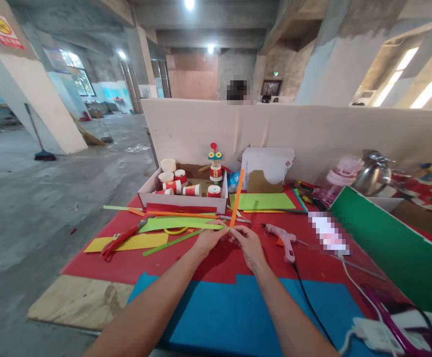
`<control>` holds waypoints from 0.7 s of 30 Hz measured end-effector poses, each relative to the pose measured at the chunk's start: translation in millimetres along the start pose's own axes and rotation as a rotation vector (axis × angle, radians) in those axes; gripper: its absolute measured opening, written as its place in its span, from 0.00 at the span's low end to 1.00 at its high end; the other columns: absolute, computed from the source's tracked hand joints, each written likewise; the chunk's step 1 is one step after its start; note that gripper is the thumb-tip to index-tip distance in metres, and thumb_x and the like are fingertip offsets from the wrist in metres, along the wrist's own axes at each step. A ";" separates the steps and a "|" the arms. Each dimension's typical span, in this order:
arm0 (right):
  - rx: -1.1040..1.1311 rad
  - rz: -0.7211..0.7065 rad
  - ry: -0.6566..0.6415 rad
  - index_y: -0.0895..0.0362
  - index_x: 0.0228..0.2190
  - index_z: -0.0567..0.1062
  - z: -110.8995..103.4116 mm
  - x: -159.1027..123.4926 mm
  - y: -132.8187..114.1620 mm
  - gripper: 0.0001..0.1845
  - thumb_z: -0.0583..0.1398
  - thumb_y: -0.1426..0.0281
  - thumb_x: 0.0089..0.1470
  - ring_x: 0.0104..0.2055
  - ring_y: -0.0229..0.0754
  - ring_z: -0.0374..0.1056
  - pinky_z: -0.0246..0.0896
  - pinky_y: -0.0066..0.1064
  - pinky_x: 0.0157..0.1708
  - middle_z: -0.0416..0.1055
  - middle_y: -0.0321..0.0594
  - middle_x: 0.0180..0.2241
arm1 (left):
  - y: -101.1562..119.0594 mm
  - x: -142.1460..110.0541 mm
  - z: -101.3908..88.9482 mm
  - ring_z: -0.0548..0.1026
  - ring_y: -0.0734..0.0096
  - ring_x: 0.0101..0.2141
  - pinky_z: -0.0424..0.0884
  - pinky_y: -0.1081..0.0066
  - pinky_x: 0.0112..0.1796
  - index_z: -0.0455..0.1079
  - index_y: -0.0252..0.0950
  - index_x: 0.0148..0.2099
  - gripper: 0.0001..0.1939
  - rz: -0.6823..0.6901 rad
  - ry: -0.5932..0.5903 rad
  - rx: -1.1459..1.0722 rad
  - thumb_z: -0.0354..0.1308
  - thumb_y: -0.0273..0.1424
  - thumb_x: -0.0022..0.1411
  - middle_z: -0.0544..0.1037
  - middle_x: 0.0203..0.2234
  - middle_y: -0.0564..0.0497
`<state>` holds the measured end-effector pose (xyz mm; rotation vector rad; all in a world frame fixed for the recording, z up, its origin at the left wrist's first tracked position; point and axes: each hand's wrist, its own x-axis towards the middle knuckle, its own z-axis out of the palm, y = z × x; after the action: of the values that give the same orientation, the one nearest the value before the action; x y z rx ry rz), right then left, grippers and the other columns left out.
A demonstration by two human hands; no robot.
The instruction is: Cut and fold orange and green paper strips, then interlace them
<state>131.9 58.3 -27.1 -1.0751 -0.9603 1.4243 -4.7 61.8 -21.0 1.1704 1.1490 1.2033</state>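
My left hand (211,239) and my right hand (248,244) meet over the red table covering, fingertips nearly touching. Both are closed in a pinch where two paper strips come together. An orange paper strip (239,196) rises from between the fingertips, leaning slightly right. A light green paper strip (201,224) runs leftward from the same spot, above my left hand. The join itself is small and partly covered by fingers. Right of my right hand lies a pink hot glue gun (283,240). Red-handled scissors (121,240) rest to the left, on a yellow paper strip (136,243).
A shallow box (182,204) at the back holds several paper cups and a cup figure with yellow eyes (215,166). Green paper sheets (264,201) lie beside it. At right are a phone (329,233), a green panel (390,248) and a power strip (390,329). Blue sheets (216,312) cover the front.
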 end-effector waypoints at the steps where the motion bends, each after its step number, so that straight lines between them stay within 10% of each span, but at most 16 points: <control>1: -0.007 0.002 0.008 0.56 0.24 0.78 -0.8 -0.6 -0.3 0.19 0.72 0.57 0.30 0.23 0.36 0.66 0.64 0.28 0.27 0.72 0.33 0.20 | 0.0 -0.5 0.7 0.67 0.75 0.21 0.63 0.74 0.25 0.68 0.36 0.25 0.12 -0.002 0.001 -0.004 0.65 0.38 0.47 0.71 0.17 0.55; 21: -0.035 0.045 -0.025 0.56 0.25 0.76 -1.0 0.8 -4.1 0.22 0.71 0.54 0.31 0.20 0.35 0.65 0.59 0.26 0.23 0.71 0.32 0.17 | -1.9 -2.7 -1.6 0.68 0.73 0.23 0.63 0.73 0.26 0.69 0.37 0.25 0.10 -0.025 0.050 0.096 0.63 0.37 0.50 0.72 0.20 0.54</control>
<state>134.0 59.6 -23.6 -1.1131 -0.9877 1.4654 -6.2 59.1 -23.0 1.2004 1.2673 1.1749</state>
